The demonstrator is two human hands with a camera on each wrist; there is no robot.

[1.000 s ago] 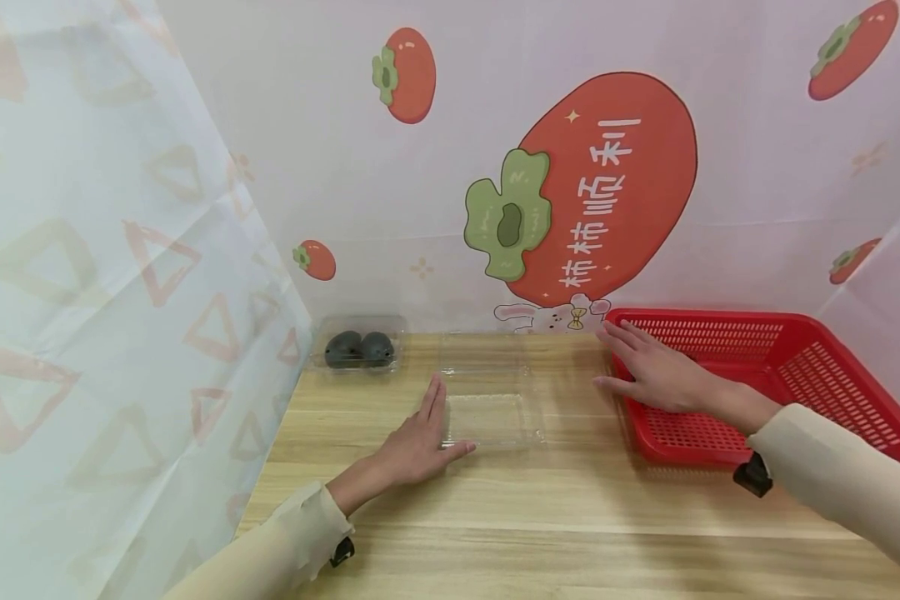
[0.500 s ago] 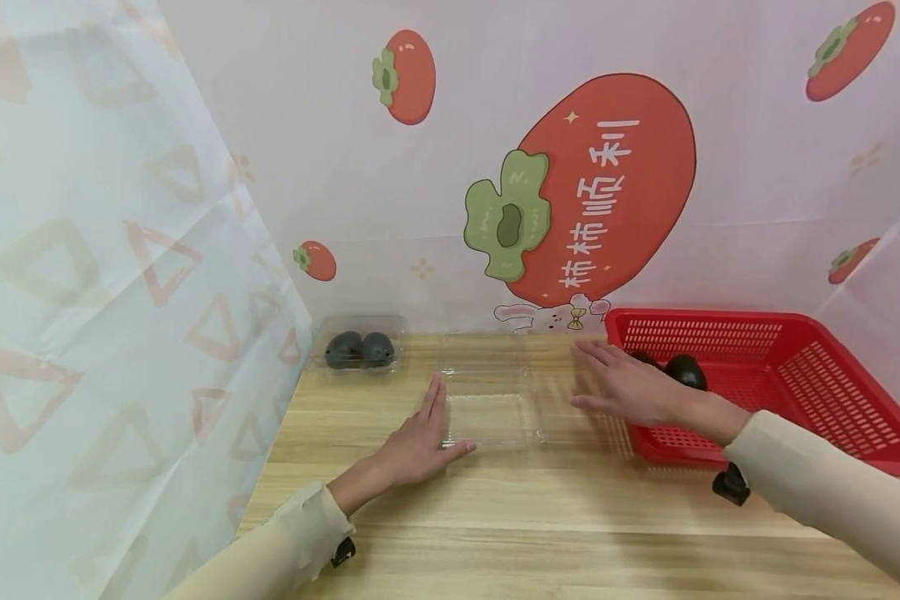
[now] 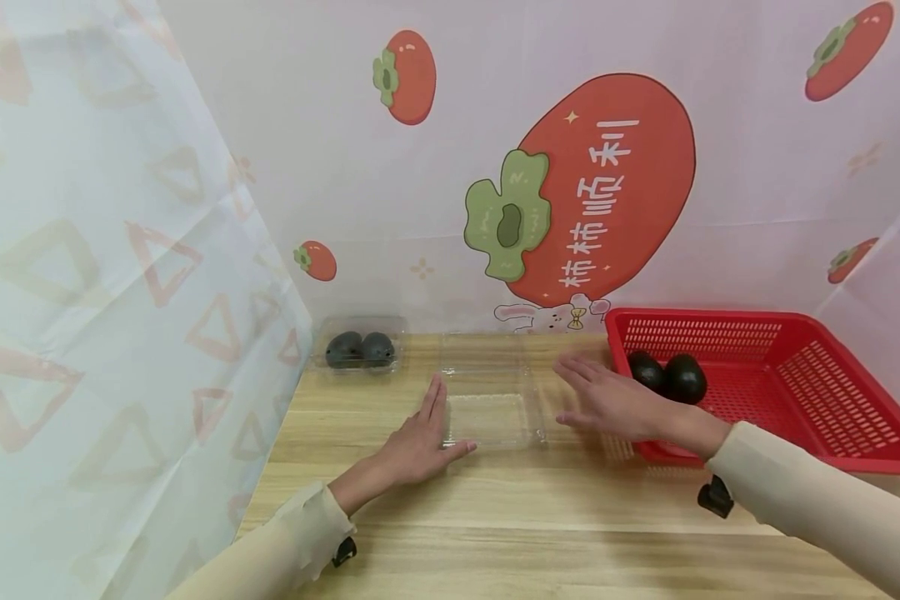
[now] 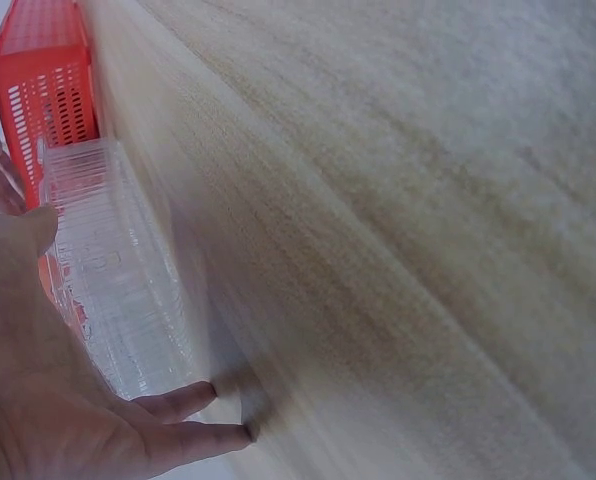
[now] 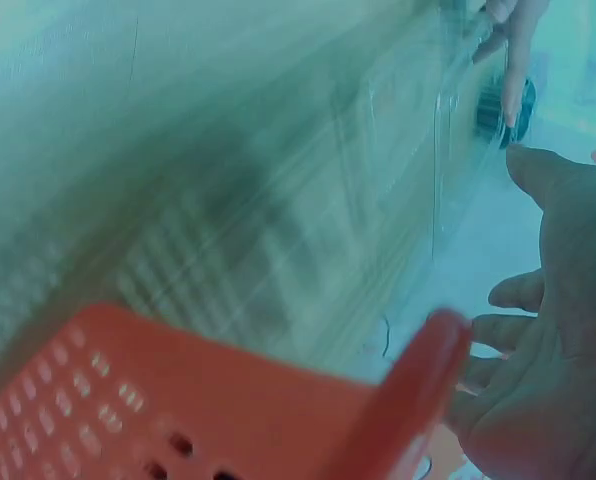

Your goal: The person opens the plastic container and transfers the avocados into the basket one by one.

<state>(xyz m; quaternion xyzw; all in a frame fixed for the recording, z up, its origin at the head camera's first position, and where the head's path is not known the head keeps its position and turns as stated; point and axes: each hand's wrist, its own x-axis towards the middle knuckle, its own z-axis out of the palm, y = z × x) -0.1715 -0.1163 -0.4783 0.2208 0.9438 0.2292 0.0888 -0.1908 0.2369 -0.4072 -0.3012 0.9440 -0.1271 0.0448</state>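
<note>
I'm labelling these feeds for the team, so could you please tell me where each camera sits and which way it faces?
Head: worn high, faces forward and down at the wooden table; shows both sleeves, the left hand and right hand.
Left wrist: low beside the left hand, looks along the clear tray toward the red basket; shows palm and fingers.
Right wrist: blurred, looks over the basket rim toward the tray; shows the right hand.
All three share tray and basket.
</note>
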